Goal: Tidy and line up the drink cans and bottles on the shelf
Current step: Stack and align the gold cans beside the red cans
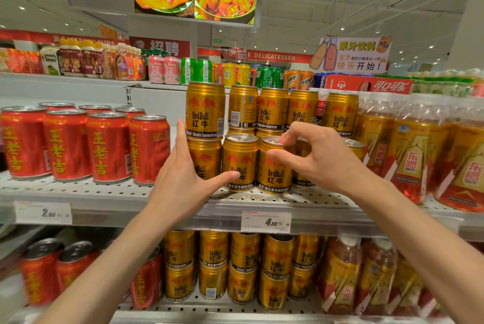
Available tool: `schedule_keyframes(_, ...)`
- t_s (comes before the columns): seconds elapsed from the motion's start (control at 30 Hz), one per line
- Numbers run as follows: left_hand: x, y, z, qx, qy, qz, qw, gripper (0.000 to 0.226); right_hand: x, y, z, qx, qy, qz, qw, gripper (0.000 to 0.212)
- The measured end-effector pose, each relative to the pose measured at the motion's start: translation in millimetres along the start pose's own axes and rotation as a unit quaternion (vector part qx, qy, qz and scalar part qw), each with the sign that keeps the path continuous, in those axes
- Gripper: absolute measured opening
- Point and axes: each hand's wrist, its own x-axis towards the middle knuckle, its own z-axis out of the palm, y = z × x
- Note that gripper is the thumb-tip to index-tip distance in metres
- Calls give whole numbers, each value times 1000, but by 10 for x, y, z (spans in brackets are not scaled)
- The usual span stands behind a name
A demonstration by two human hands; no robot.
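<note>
A person's left hand (pixel 180 179), fingers straight and thumb spread, braces the stacked gold Red Bull cans (pixel 205 111), while the right hand (pixel 311 156) pinches the rim of a front-row can (pixel 275 166) between thumb and fingertips. Front labels mostly face out; a rear can beyond the fingers still shows its barcode. The smooth, glossy metal cylinders stand on a perforated steel shelf (pixel 78 190).
</note>
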Motion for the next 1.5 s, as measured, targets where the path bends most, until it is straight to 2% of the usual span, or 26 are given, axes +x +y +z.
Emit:
schedule_keyframes(0.1,-48,35,10,20,37,28,999,135,-18,73,-94,35,-36,14,999,29)
schedule_keyframes(0.17,-80,58,3,30,74,69,994,126,-44,157,-224,42,-35,7,998,29)
schedule_keyframes(0.27,-93,143,-32,83,131,142,978,102,-65,352,-436,-6,11,25,1000,29)
schedule_keyframes(0.33,-67,275,-29,146,157,226,950,80,-64,451,-518,-63,-10,38,997,27)
schedule_keyframes(0.4,-17,456,42,182,137,308,924,62,-53,499,-519,-101,-65,37,992,27)
schedule_keyframes(0.47,53,632,170,213,73,347,910,49,-33,495,-484,-101,-120,48,986,29)
schedule_keyframes(0.57,148,813,326,222,-32,321,920,48,8,523,-449,-77,-145,56,985,29)
schedule_keyframes(0.63,198,841,378,200,-66,287,934,48,40,560,-451,-63,-143,49,986,28)
schedule_keyframes(0.8,224,834,407,153,-63,251,954,45,111,595,-487,-32,-161,42,986,24)
schedule_keyframes(1.1,207,831,452,143,-49,239,959,43,34,537,-586,-49,-145,11,988,27)
schedule_keyframes(1.23,176,847,463,165,-50,240,955,44,-41,535,-571,-21,-130,10,991,27)
schedule_keyframes(1.37,258,977,425,180,-76,237,951,52,-49,586,-722,-14,-126,25,992,26)
schedule_keyframes(1.5,425,1141,471,215,-128,256,934,65,-100,749,-826,-66,-114,59,990,35)
